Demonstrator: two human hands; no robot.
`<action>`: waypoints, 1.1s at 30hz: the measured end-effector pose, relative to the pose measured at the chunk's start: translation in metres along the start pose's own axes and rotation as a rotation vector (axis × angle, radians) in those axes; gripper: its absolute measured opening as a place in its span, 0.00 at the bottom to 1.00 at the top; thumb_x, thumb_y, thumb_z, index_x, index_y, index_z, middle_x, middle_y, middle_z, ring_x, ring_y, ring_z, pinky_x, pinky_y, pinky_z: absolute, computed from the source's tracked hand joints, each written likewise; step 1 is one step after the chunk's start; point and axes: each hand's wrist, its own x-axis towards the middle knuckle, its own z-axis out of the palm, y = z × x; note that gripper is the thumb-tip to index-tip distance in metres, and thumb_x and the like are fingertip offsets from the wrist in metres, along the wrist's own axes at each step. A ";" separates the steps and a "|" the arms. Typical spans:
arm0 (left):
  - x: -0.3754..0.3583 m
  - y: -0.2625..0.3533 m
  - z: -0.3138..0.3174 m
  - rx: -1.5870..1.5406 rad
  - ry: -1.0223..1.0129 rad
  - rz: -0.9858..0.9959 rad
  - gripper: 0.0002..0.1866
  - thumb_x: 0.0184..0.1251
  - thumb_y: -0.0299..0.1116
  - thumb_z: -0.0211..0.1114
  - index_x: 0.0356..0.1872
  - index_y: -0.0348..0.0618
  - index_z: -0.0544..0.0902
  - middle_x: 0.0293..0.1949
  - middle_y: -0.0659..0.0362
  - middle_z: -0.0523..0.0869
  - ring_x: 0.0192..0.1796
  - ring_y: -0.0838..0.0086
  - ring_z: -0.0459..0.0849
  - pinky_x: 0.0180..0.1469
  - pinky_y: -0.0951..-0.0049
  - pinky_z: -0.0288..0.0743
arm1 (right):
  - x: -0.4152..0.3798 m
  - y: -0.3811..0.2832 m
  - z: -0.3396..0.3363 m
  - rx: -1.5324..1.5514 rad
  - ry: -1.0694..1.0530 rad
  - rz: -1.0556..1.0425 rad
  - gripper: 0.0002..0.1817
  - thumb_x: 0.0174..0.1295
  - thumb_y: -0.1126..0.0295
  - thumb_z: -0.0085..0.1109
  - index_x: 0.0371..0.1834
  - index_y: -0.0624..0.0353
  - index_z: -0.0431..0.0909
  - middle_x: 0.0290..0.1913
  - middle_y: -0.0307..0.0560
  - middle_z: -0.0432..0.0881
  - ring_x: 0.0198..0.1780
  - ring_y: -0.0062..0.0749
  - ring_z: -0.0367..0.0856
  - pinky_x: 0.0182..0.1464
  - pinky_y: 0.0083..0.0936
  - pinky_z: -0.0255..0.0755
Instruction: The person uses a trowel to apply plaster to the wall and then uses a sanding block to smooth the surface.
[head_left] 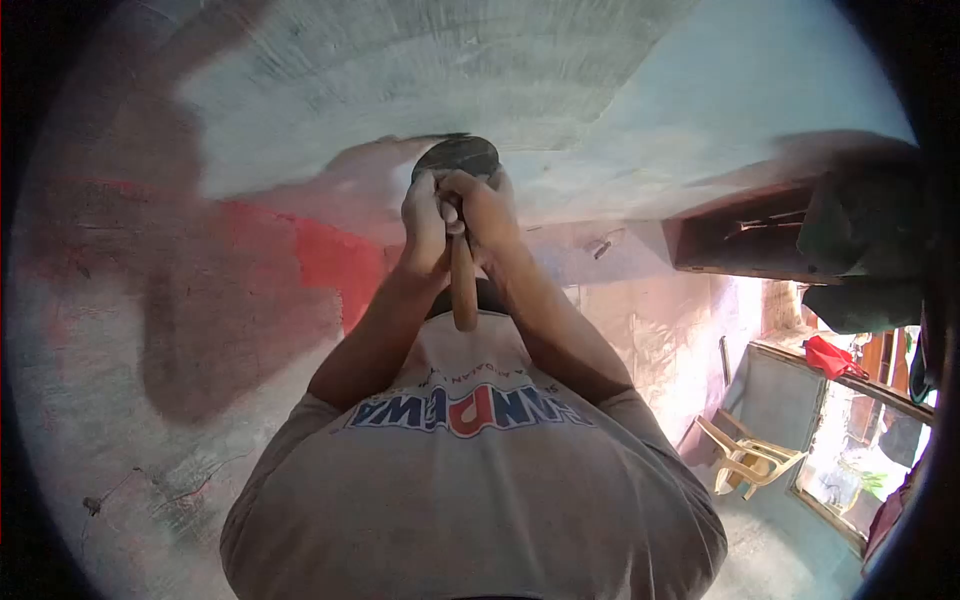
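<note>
Both my hands are raised together in front of my chest, close to a pale wall (560, 90) with grey, streaky smears on it. My left hand (428, 222) and my right hand (482, 205) are closed around a wooden-handled tool with a dark, rounded head (456, 156). Its bare wooden handle (464, 290) hangs below my fingers toward my shirt. The dark head overlaps the wall at its upper edge, with a dark shadow beside it. My fingers hide where handle and head meet.
A red painted patch (335, 265) shows on the wall to the left. A light wooden chair (745, 455) stands at the right, near a window (865, 455). A red cloth (832, 356) lies on the ledge, and dark cloths (865, 305) hang above it.
</note>
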 end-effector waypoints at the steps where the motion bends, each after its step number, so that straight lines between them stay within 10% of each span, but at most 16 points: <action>1: 0.000 -0.006 -0.008 0.018 -0.024 0.010 0.17 0.78 0.44 0.43 0.39 0.43 0.75 0.17 0.68 0.69 0.14 0.83 0.64 0.16 0.81 0.59 | 0.000 0.005 -0.002 -0.017 0.004 0.000 0.06 0.58 0.78 0.53 0.23 0.64 0.76 0.15 0.42 0.73 0.12 0.22 0.68 0.13 0.20 0.57; 33: -0.017 0.009 0.015 0.152 -0.010 0.038 0.17 0.77 0.45 0.45 0.41 0.43 0.74 0.18 0.67 0.69 0.14 0.83 0.64 0.15 0.81 0.58 | -0.016 -0.028 0.009 -0.008 0.011 -0.075 0.04 0.57 0.80 0.53 0.26 0.65 0.75 0.17 0.44 0.75 0.12 0.23 0.70 0.12 0.19 0.57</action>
